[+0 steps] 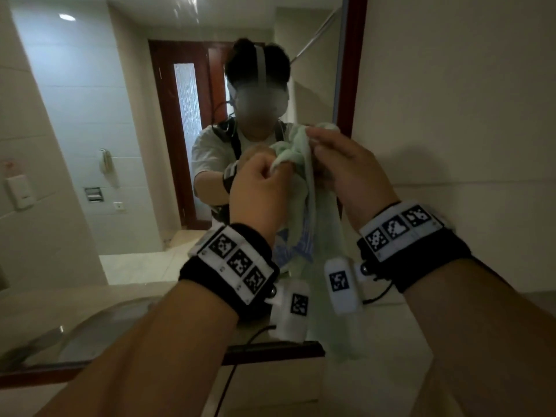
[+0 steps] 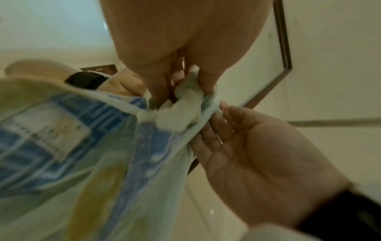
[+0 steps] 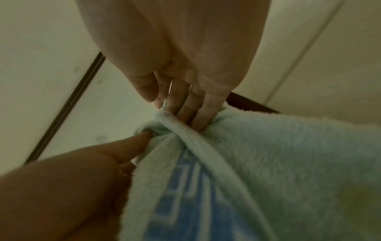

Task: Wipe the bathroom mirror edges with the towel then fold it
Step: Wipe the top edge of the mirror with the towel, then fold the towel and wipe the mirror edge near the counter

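Note:
A pale green towel (image 1: 307,206) with a blue pattern hangs between my two raised hands, just in front of the mirror (image 1: 105,115). My left hand (image 1: 276,168) pinches a bunched part near the towel's top, with its fingers (image 2: 206,84) curled round the cloth. My right hand (image 1: 313,142), slightly higher, pinches the top hem between thumb and fingers (image 3: 185,110). The towel (image 3: 288,163) drapes down past both wrists toward the counter. The mirror's dark red-brown frame (image 1: 352,70) runs up right behind the hands.
The mirror's lower frame edge (image 1: 270,350) sits above a pale counter (image 1: 376,371). A glass basin (image 1: 75,335) is at the lower left. A tiled wall (image 1: 451,115) fills the right. A wall switch (image 1: 19,191) is on the left. A black cable (image 1: 231,377) hangs down.

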Demonstrator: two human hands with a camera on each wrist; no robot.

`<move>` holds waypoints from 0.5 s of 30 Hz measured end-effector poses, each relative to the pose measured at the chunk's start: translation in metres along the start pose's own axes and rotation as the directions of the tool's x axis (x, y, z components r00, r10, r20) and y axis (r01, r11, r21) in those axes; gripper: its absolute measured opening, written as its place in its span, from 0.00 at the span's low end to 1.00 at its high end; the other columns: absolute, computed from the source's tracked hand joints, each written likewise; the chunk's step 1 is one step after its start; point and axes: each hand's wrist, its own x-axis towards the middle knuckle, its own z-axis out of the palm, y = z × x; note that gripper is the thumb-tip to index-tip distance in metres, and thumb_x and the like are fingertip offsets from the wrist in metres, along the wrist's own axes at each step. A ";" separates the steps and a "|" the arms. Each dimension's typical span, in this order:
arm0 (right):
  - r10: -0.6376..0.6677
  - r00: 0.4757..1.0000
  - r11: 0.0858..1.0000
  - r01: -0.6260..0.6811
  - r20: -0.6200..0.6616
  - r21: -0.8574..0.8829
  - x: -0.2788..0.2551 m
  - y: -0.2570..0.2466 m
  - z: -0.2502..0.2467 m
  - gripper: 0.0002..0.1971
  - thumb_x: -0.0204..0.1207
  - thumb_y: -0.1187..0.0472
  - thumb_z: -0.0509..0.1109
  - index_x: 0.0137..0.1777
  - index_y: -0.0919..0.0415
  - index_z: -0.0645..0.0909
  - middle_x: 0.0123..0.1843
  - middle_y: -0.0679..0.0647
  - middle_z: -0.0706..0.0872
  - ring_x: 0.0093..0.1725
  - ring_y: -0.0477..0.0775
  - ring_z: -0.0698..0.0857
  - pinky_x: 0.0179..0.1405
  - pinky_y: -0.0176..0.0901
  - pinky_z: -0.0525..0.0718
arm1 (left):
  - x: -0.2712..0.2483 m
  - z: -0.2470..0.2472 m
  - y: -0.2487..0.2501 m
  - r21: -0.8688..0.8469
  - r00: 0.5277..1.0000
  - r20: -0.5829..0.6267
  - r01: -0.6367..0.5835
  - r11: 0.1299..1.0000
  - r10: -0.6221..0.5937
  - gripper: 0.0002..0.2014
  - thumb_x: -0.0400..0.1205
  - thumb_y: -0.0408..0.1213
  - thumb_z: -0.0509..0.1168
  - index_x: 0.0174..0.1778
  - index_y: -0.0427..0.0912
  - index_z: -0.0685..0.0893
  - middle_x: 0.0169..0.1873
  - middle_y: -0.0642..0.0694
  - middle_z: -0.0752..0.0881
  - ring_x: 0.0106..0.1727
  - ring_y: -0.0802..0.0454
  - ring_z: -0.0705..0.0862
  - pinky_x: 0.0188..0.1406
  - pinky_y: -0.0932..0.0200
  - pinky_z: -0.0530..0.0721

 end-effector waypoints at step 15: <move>0.206 0.973 0.976 -0.211 0.102 0.046 -0.103 0.156 0.003 0.18 0.82 0.65 0.70 0.55 0.36 0.88 0.57 0.32 0.90 0.62 0.33 0.86 0.58 0.26 0.83 | -0.118 0.014 -0.148 0.235 0.967 0.008 0.247 0.940 -0.256 0.16 0.84 0.45 0.67 0.38 0.36 0.82 0.30 0.41 0.85 0.30 0.51 0.81 0.29 0.46 0.82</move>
